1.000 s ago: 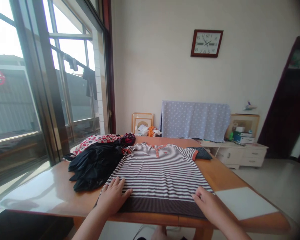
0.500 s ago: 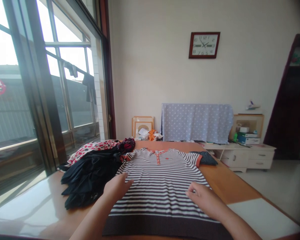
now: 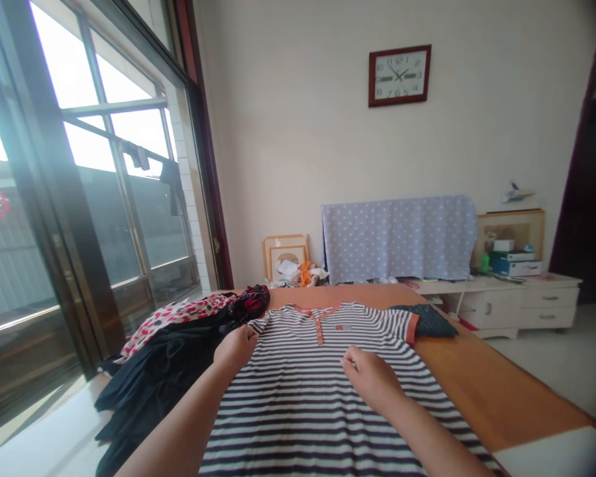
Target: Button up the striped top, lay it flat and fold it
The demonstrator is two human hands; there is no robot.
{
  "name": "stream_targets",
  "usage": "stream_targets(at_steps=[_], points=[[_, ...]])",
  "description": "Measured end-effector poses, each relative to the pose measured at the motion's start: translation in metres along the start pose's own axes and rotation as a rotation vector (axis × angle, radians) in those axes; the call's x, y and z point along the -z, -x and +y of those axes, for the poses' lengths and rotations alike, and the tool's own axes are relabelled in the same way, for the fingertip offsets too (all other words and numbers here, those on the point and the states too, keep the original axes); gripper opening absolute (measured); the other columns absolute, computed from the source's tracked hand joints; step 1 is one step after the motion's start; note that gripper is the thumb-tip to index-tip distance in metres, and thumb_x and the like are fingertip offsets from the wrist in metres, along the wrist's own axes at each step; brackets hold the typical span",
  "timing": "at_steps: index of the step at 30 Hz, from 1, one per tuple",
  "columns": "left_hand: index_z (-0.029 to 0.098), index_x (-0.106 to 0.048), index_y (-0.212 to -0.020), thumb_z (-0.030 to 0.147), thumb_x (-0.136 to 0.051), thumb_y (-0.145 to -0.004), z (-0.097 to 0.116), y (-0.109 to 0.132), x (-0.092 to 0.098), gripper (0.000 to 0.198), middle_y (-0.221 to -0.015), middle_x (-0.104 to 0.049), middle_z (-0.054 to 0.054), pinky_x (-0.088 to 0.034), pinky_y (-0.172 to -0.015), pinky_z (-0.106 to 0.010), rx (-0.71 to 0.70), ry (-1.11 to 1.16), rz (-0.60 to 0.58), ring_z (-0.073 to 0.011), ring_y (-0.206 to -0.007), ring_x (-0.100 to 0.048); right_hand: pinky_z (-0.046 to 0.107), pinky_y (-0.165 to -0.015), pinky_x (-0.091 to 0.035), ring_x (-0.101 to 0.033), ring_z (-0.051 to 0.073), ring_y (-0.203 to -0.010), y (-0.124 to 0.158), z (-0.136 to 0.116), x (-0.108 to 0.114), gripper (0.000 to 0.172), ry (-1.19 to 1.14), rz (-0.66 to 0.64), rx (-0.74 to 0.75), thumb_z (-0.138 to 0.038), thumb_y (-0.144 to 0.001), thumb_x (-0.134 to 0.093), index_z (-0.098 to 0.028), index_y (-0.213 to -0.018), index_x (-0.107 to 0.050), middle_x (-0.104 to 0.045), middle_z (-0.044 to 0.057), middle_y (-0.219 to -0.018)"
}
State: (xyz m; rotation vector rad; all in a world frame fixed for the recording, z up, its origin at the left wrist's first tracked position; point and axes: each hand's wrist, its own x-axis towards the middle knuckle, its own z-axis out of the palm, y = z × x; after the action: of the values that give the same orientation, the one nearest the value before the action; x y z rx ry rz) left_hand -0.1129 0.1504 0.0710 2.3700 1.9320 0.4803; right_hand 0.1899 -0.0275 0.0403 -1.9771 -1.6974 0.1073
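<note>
A bright room opens out ahead, with a tall metal-framed window [image 3: 114, 192] along the left side and a square wall clock [image 3: 400, 76] on the pale wall. Below the clock, a blue polka-dot cloth [image 3: 397, 232] hangs at the back, beside a low white drawer cabinet [image 3: 506, 308] and leaning picture frames [image 3: 285, 255]. The wooden desk [image 3: 491, 391] fills the lower part of the view, and a white sheet [image 3: 551, 454] lies at its near right corner. On the desk's left side, a heap of black clothes [image 3: 163, 377] lies against a red-and-white patterned garment [image 3: 171, 318] and a dark red bundle [image 3: 251, 301]. A dark folded cloth [image 3: 427, 321] sits partly under the far right sleeve of the striped shirt [image 3: 308, 411], which lies flat in the middle of the desk with its collar pointing away from the person. The shirt has an orange button placket [image 3: 319, 328]. The left hand [image 3: 236, 348] is on the shirt near the left shoulder seam, and the right hand [image 3: 370, 377] is on the chest below the placket. Both grips are narrow and curled, but whether they pinch the fabric cannot be told.
</note>
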Motion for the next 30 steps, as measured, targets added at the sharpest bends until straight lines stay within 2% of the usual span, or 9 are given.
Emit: stream_targets(at_steps=[4,9,12,16,20,25,28,30], points=[[0.022,-0.066,-0.105,0.041,-0.044,-0.09,-0.007,-0.029,-0.003,0.032,-0.112,-0.071,-0.009,-0.045,-0.073,-0.028,0.054,-0.024,0.019,-0.0238,-0.101,-0.065,0.025,-0.06,-0.025,-0.064,0.017,-0.076,0.006,0.003,-0.014,0.023,0.0,-0.022,0.062,-0.032,-0.097,-0.045,-0.024,-0.09,-0.065,-0.071,0.0,-0.079],[0.022,-0.062,-0.116,0.043,-0.042,-0.091,-0.009,-0.056,-0.015,0.038,-0.121,-0.068,-0.01,-0.046,-0.077,-0.029,0.092,-0.086,0.015,-0.0251,-0.108,-0.063,0.026,-0.064,-0.03,-0.067,0.018,-0.079,0.007,0.005,-0.015,0.024,-0.023,0.006,0.159,-0.033,-0.097,-0.043,-0.027,-0.09,-0.065,-0.072,-0.001,-0.079],[0.022,-0.058,-0.121,0.04,-0.045,-0.088,-0.005,-0.064,-0.025,0.04,-0.128,-0.062,-0.012,-0.046,-0.084,-0.034,0.072,-0.142,0.015,-0.0288,-0.115,-0.058,0.026,-0.063,-0.03,-0.068,0.019,-0.079,0.004,0.009,-0.017,0.024,-0.021,-0.016,0.156,-0.035,-0.097,-0.044,-0.028,-0.09,-0.065,-0.072,-0.001,-0.077],[0.023,-0.055,-0.122,0.026,-0.054,-0.078,0.0,-0.065,-0.038,0.044,-0.132,-0.057,-0.012,-0.039,-0.098,-0.046,-0.019,-0.216,0.015,-0.0322,-0.124,-0.049,0.027,-0.062,-0.03,-0.067,0.019,-0.077,0.002,0.013,-0.021,0.025,-0.036,-0.012,0.156,-0.035,-0.097,-0.042,-0.027,-0.089,-0.064,-0.072,-0.001,-0.076],[0.023,-0.057,-0.119,0.019,-0.057,-0.073,0.001,-0.069,-0.046,0.046,-0.131,-0.057,-0.012,-0.036,-0.102,-0.049,-0.06,-0.26,0.002,-0.0323,-0.125,-0.048,0.029,-0.061,-0.029,-0.066,0.019,-0.074,0.003,0.014,-0.024,0.024,-0.036,-0.009,0.166,-0.034,-0.097,-0.043,-0.027,-0.085,-0.062,-0.071,-0.001,-0.074],[0.021,-0.062,-0.108,0.028,-0.05,-0.084,-0.005,-0.086,-0.041,0.028,-0.125,-0.062,-0.013,-0.041,-0.095,-0.047,0.01,-0.232,-0.003,-0.0325,-0.119,-0.054,0.029,-0.061,-0.029,-0.066,0.019,-0.073,0.001,0.017,-0.027,0.021,-0.051,-0.01,0.157,-0.033,-0.096,-0.045,-0.028,-0.085,-0.062,-0.071,-0.002,-0.074],[0.02,-0.063,-0.101,0.031,-0.04,-0.091,-0.01,-0.098,-0.035,0.027,-0.107,-0.071,-0.011,-0.047,-0.08,-0.035,0.064,-0.163,-0.033,-0.0259,-0.102,-0.064,0.029,-0.06,-0.028,-0.066,0.019,-0.072,0.0,0.019,-0.027,0.021,-0.052,-0.015,0.15,-0.033,-0.095,-0.045,-0.028,-0.085,-0.062,-0.071,-0.002,-0.074],[0.019,-0.062,-0.106,0.029,-0.033,-0.095,-0.012,-0.104,-0.032,0.032,-0.094,-0.072,-0.009,-0.047,-0.069,-0.029,0.078,-0.118,-0.056,-0.0203,-0.086,-0.067,0.029,-0.06,-0.028,-0.065,0.019,-0.072,-0.001,0.019,-0.028,0.022,-0.051,-0.019,0.145,-0.034,-0.096,-0.045,-0.028,-0.084,-0.062,-0.071,-0.002,-0.073]])
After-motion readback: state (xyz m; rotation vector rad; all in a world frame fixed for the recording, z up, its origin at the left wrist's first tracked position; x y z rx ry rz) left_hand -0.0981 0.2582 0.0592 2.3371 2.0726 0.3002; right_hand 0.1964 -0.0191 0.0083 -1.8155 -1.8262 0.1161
